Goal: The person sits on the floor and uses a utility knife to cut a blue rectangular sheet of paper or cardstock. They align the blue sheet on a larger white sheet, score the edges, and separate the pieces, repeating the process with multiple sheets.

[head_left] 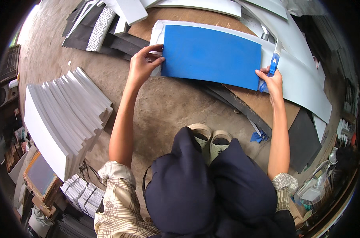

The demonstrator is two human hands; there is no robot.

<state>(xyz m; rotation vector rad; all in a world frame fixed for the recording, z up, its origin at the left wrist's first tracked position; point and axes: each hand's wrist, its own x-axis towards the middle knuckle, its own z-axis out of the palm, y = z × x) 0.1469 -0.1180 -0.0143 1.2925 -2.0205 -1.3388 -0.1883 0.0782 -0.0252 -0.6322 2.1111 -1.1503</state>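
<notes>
A rectangular blue sheet lies over a white sheet, whose border shows past its left and far edges. My left hand is at the blue sheet's left edge, thumb and fingertips bent in against it. My right hand is closed around a utility knife with a blue handle, its pale blade end pointing away from me. The right thumb also touches the sheet's right edge. Under these lies a brown board, partly hidden.
White strips stand stacked on the floor at left. Dark sheets and large white sheets overlap at right. Blue scraps lie near my shoes. Tied white bundles and a framed panel sit lower left.
</notes>
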